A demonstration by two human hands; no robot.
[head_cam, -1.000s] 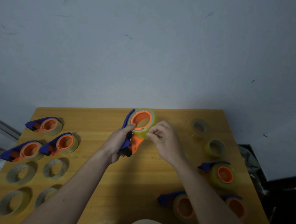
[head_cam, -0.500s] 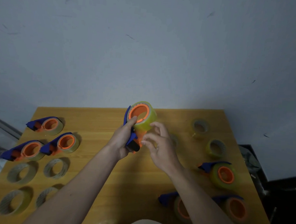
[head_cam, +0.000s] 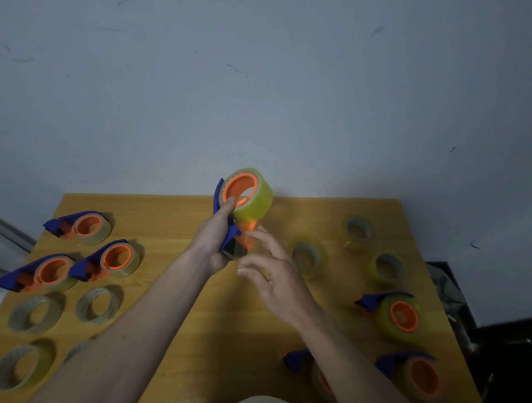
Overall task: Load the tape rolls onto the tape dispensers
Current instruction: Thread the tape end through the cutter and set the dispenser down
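Wooden counter [head_cam: 190,305] below; I note left hand [head_cam: 214,241] gripping loaded dispenser [head_cam: 242,206] upright, right hand [head_cam: 272,279] spread, just beside its lower end.

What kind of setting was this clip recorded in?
Probably a plain room set up as a makeshift workstation: a bare wooden table against a scuffed grey wall, laid out only with tape dispensers and loose tape rolls.

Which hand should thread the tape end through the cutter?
Right. The left hand grips the dispenser and keeps it raised; the right hand holds nothing, fingers spread beside the dispenser's lower end.
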